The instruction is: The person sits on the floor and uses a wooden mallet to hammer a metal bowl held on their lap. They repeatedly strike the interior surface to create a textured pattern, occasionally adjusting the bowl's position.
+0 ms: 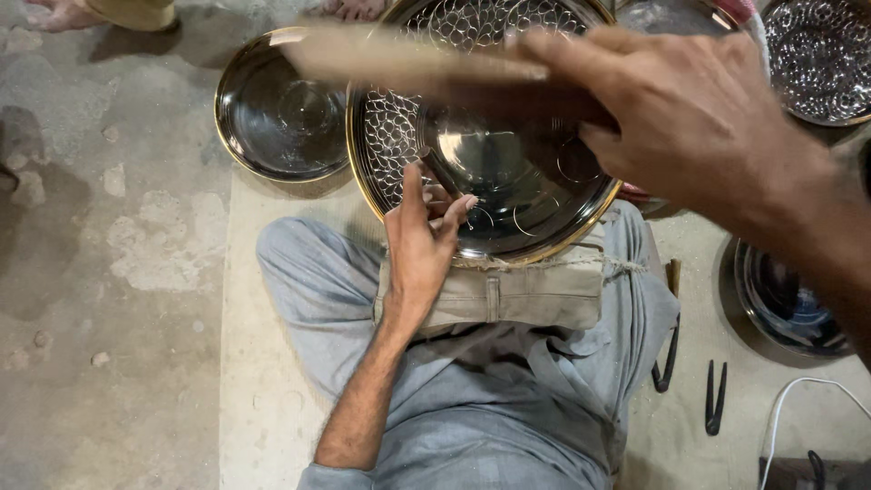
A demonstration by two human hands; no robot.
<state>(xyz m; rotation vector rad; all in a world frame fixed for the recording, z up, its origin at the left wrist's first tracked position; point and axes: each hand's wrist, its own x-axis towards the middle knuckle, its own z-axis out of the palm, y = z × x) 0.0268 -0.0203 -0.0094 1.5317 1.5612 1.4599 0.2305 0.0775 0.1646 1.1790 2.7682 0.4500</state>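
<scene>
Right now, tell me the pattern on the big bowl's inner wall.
A net of overlapping engraved loops on the dark bowl, gold rim; head view.

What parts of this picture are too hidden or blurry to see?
Head view:
- The stick in the right hand: motion-blurred.
- The big bowl: far right side covered by that hand.
- The small tool at the left hand: mostly hidden by fingers.
- The patterned dish: cut off by the edge.

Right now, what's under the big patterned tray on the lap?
The patterned tray rests on a tan padded block across the lap. The tray covers the block's top, so the contact there cannot be seen.
</scene>
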